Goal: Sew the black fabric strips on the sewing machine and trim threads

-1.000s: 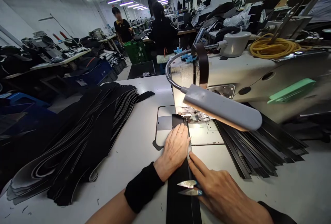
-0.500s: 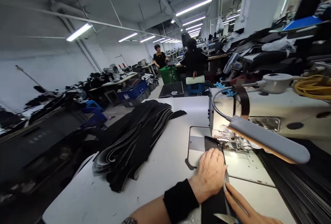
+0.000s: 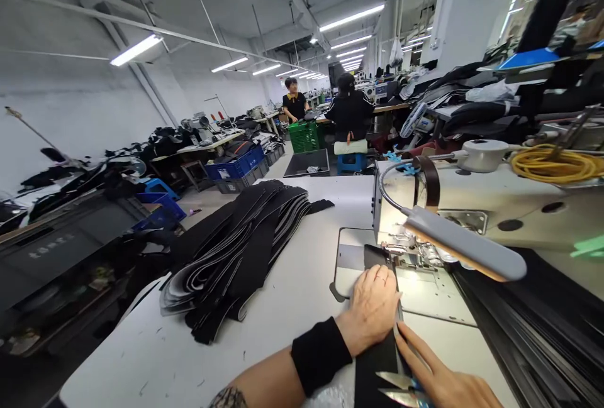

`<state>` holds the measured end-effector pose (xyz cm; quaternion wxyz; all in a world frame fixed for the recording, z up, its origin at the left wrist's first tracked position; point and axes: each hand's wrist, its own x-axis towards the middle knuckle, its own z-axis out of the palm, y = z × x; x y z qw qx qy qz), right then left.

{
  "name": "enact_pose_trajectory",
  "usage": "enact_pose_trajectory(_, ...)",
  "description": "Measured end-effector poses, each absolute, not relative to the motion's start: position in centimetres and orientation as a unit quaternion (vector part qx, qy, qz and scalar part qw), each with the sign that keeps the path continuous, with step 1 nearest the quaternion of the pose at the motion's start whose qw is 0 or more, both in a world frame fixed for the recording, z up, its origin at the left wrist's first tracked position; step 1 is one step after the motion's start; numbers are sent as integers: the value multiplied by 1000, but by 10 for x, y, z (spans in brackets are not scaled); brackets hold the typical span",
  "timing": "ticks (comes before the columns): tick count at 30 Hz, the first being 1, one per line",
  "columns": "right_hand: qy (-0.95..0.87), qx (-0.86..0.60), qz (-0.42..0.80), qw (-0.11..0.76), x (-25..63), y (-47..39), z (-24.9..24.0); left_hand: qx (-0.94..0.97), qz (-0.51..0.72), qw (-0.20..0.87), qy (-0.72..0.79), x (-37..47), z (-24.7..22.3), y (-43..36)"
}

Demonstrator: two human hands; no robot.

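Note:
A black fabric strip (image 3: 377, 367) runs along the white sewing table and under the needle area of a sewing machine (image 3: 415, 251). My left hand (image 3: 375, 304) lies on the strip just before the presser foot, its fingers bent and gripping the fabric near its edge. Close behind, my right hand (image 3: 438, 370) reaches index and middle fingers to the strip's right edge. Scissors (image 3: 399, 386) with blue handles sit within my right hand, their two blades parted and pointing left over the strip. The rest of the handles is hidden by the palm.
Left of the machine lies a fanned pile of black strips (image 3: 255, 238). A grey lamp (image 3: 467, 241) juts over the machine bed. More dark strips (image 3: 533, 326) hang at the right. Two people and several crates (image 3: 236, 163) are farther off.
The view has shifted slightly, so the table scene sits a bit further left. Both scissor blades now show, where one showed before. Both hands remain at the strip.

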<state>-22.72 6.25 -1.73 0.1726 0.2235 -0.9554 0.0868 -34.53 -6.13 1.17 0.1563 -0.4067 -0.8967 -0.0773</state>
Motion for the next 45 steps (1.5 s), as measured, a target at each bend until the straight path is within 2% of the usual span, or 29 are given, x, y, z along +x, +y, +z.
enact_pose_trajectory(10,-976,192,20,97,-231,55,17,-412,-93,114,-899,-350,19,-60)
enact_pose_trajectory(17,-971,206,58,104,-223,55,14,-499,-136,-95,-851,-366,56,-118)
enact_pose_trajectory(19,-969,205,58,123,-222,55,13,-508,-127,-123,-843,-368,58,-128)
enact_pose_trajectory(23,-962,203,51,174,-217,55,12,-574,-134,-79,-804,-361,46,-122)
enact_pose_trajectory(31,-946,230,70,216,-212,57,10,-649,-197,-27,-734,-351,31,-109)
enact_pose_trajectory(40,-948,234,77,200,-211,56,12,-636,-191,-16,-747,-350,25,-106)
enact_pose_trajectory(45,-946,224,73,222,-212,56,7,-631,-192,-15,-751,-349,25,-106)
